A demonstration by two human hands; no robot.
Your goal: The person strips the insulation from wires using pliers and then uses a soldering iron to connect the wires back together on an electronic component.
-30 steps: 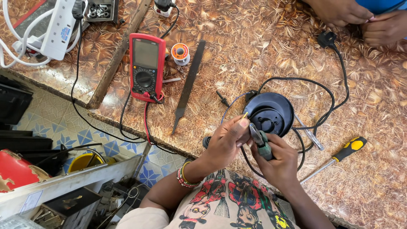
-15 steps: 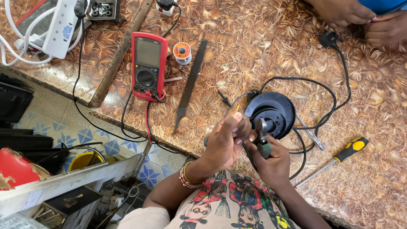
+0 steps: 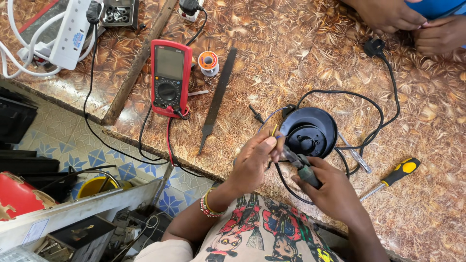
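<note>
The left hand pinches thin wires, one yellow and one blue, between thumb and fingertips just in front of the black round base lying on the bench. The right hand is closed around the grey-green handles of pliers, whose nose points up toward the wires; whether the nose actually bites a wire is hard to tell from this view.

The wires look light and limp, likely to bend or slip, so a firm pinch close to the ends suits them; their cores are probably easy to nick. The base seems stiff, light plastic, best steadied by its rim. Its black cord loops around it and runs to a plug.

A yellow-handled screwdriver lies right of the base. A red multimeter, a solder spool and a dark file lie to the left. Another person's hands rest at the far edge.
</note>
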